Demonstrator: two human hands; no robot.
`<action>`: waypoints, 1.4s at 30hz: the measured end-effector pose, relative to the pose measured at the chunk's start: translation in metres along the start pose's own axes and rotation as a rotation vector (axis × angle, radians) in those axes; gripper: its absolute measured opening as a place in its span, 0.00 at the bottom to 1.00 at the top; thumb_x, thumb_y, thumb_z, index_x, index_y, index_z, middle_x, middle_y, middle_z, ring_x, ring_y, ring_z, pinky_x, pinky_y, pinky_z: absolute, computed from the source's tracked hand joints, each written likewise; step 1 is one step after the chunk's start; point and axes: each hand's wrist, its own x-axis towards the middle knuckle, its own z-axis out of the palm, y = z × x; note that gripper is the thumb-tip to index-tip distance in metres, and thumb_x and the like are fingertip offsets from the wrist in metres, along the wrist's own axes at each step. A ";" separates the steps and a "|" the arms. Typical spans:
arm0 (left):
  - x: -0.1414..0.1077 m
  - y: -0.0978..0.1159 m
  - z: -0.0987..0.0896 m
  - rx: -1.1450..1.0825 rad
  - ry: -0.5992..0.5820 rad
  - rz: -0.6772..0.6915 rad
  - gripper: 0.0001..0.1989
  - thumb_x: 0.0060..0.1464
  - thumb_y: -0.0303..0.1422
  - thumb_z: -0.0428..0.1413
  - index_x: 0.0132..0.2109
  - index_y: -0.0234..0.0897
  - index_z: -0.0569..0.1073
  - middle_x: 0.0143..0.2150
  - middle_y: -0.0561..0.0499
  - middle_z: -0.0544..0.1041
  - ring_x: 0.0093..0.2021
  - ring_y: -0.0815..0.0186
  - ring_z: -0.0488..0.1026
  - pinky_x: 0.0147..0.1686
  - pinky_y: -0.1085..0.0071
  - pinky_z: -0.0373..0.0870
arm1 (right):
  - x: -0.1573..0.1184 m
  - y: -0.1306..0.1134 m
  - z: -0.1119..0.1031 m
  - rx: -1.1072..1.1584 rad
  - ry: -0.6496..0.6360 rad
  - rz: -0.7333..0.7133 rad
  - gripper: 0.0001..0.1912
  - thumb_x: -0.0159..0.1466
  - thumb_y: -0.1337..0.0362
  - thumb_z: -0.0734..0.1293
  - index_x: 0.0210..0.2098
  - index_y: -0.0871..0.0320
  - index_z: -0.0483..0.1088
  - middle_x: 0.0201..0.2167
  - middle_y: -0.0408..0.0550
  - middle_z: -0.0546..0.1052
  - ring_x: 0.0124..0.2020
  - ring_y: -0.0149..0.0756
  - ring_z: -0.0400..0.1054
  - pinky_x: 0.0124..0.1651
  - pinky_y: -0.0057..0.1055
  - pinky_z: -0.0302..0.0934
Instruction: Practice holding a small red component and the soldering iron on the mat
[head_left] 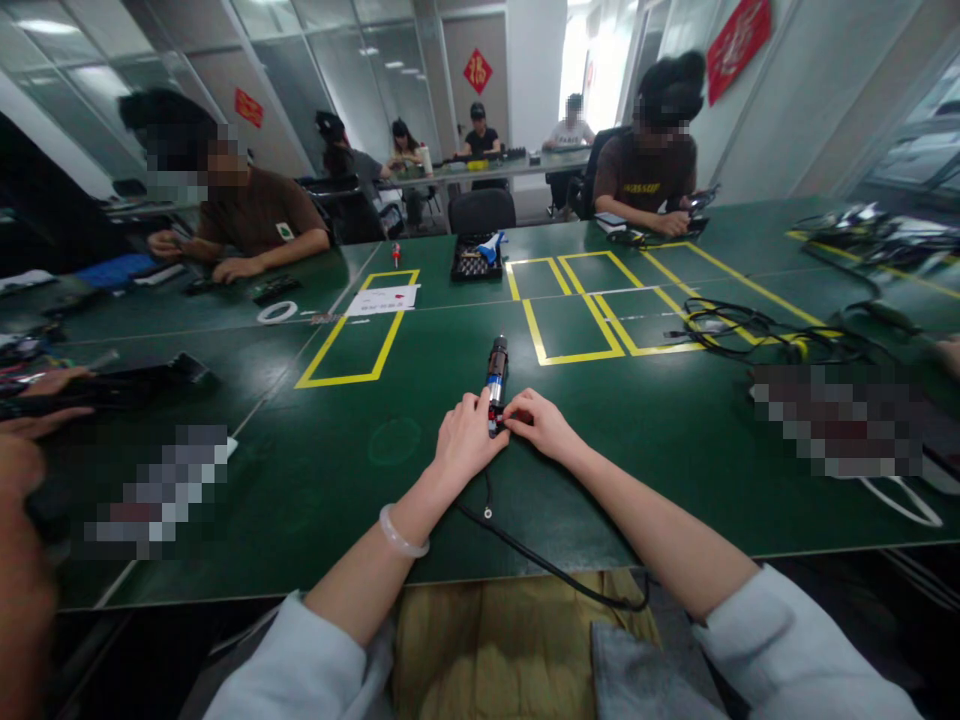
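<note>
A slim cylindrical tool (496,372) with a black tip, a silver and blue middle and some red at its rear lies on the green table, pointing away from me. My left hand (466,438) is closed around its rear part from the left. From the right, my right hand (538,420) pinches at the tool's rear end; what its fingertips hold is hidden or too small to name. A black cable (551,567) runs from below my hands over the table's front edge. A thin wire with a ring terminal (487,513) hangs beside it.
Yellow tape frames (577,355) mark the table (420,530). A black tray (465,270) carries a blue-and-white tool (491,247). Coiled black cables (739,325) lie at right, a tape roll (276,312) at left. Co-workers sit around; one person's hands (56,395) reach in at left.
</note>
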 end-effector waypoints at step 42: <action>-0.085 -0.225 -0.053 0.369 -0.042 -0.406 0.35 0.57 0.53 0.41 0.65 0.38 0.57 0.56 0.34 0.67 0.48 0.44 0.67 0.42 0.55 0.65 | -0.003 -0.013 -0.003 0.072 -0.061 0.085 0.08 0.63 0.64 0.63 0.34 0.61 0.72 0.27 0.43 0.73 0.26 0.29 0.62 0.32 0.25 0.56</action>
